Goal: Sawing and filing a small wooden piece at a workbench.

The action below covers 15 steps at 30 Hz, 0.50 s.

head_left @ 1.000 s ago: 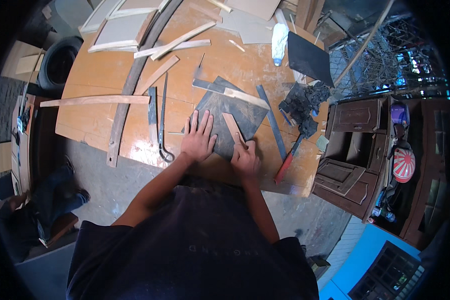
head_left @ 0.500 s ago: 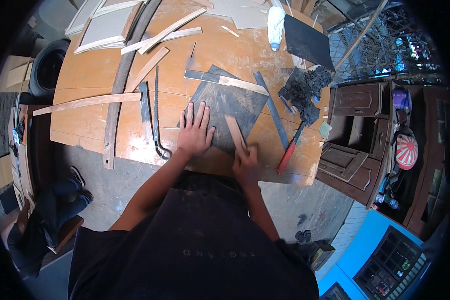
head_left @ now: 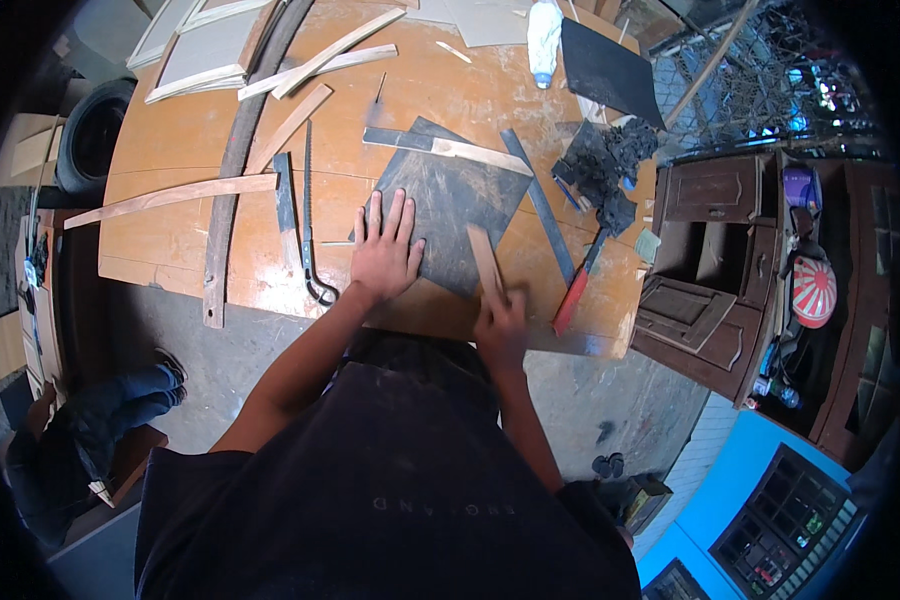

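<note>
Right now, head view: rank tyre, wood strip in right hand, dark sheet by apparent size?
By visible area, largest to smallest:
1. Dark sheet, partly covered by the left hand
2. Tyre
3. Wood strip in the right hand

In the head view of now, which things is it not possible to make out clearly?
In the head view:
- Palm of the left hand: hidden by its own back, above the dark sheet.
- Gripped part of the wooden strip: covered by the right hand.
- Framed panels: far ends cut off by the top edge.
- Thin dark thing beyond the sheet: too small and blurred to identify.
</note>
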{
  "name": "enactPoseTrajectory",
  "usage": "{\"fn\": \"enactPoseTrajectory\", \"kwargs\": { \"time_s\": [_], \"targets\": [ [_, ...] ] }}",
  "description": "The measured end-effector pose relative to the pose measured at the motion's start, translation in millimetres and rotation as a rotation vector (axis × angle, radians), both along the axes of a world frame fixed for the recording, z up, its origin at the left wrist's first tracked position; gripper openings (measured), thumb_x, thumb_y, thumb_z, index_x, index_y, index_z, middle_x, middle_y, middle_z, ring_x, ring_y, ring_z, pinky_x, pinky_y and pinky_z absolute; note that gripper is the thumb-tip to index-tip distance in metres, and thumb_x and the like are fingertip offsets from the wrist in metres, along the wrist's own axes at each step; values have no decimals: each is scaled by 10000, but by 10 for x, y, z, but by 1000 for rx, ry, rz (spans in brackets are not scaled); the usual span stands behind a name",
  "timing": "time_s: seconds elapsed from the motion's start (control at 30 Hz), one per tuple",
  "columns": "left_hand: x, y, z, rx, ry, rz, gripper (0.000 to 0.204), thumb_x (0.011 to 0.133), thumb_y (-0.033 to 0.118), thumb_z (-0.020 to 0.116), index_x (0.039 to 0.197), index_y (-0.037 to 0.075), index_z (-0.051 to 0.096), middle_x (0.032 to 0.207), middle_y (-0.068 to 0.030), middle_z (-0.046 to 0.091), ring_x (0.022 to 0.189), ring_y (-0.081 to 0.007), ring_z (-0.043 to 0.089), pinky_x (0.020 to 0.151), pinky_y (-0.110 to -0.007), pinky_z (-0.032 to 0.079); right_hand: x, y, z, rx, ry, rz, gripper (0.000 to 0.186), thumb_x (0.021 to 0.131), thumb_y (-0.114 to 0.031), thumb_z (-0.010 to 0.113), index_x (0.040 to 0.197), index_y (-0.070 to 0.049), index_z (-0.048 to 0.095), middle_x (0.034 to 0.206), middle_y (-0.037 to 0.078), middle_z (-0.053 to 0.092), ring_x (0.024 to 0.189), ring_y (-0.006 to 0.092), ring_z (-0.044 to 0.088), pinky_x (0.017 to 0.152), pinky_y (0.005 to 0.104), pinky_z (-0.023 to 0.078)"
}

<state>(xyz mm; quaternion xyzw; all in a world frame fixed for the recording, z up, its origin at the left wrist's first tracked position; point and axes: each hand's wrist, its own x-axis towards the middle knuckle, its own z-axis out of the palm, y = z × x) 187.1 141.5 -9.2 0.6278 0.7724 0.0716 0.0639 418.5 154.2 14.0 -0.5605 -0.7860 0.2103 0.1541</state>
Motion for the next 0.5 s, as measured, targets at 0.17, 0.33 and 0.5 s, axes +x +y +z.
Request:
{"fn": "enactPoseTrajectory", "kwargs": {
  "time_s": [0.17,0.33,0.5],
  "targets": [
    [13,51,-51,22,-2,-28,690,995,423,414,1556,48,274,1647,-136,181,1509,-428,117,1198,-595,100,-401,531,156,-16,-9,-77,379,930,-191,610,1308,-197,641,939,184,534,868,410,611,730,508,519],
    [1,59,-52,24,4,2,687,995,427,407,1554,48,279,1646,-137,184,1507,-426,122,1199,-595,95,78,-88,51,65,2,83,466,923,-189,588,1387,-225,585,1025,166,550,810,392,635,713,474,550],
    [29,24,-25,53,28,-14,693,989,433,422,1554,56,282,1646,-127,189,1505,-418,136,1195,-601,105,-254,461,148,45,22,35,434,928,-174,596,1361,-205,605,936,167,570,817,403,624,686,471,543]
  ]
}}
